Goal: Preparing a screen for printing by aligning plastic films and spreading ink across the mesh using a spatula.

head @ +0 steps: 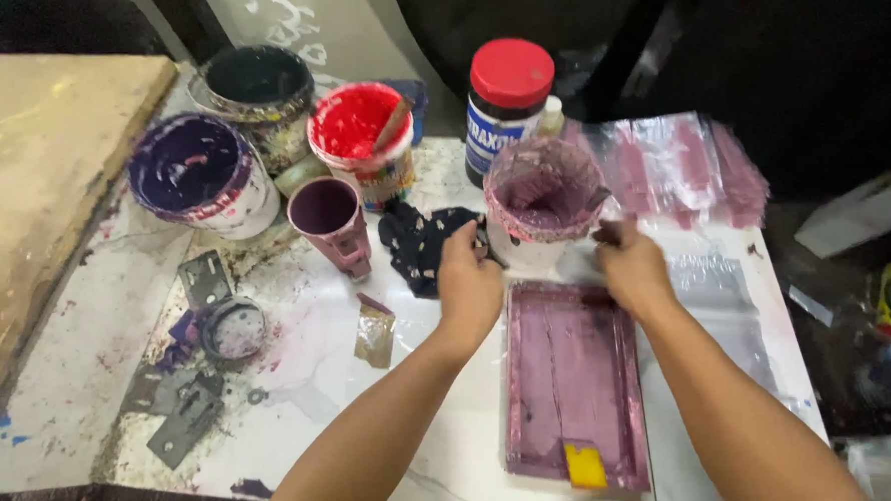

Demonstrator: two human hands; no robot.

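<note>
On a paint-stained tabletop (pixel 374 454), a person works over a mauve-coated rectangular printing frame (pixel 572 375) that lies near the front edge, right of centre, a small yellow tab at its near end. Toward the back left corner stand a purple paint tub (pixel 197 171), a dark paint tub (pixel 256 88) and a red paint tub (pixel 358 134) with a stirring stick left in it; just in front of them sits a small mauve cup (pixel 332 220), and metal brackets (pixel 196 392) lie near the left edge. The left hand (pixel 470 279), fingers curled together, presses on a dark rag (pixel 420 244) at the frame's far left corner. Behind it stand a red-lidded jar (pixel 507 103) and an open tub of mauve ink (pixel 542 201), its rim smeared. The right hand (pixel 629 265) rests at the frame's far right corner, closed on a small dark item; what it is cannot be told. Clear plastic sleeves (pixel 677 165) lie fanned toward the back right corner. The open ink tub stands touching or just beside both hands, so a knock from either wrist could likely tip it over the frame and sleeves; the wet frame could also smear the forearms above it.
</note>
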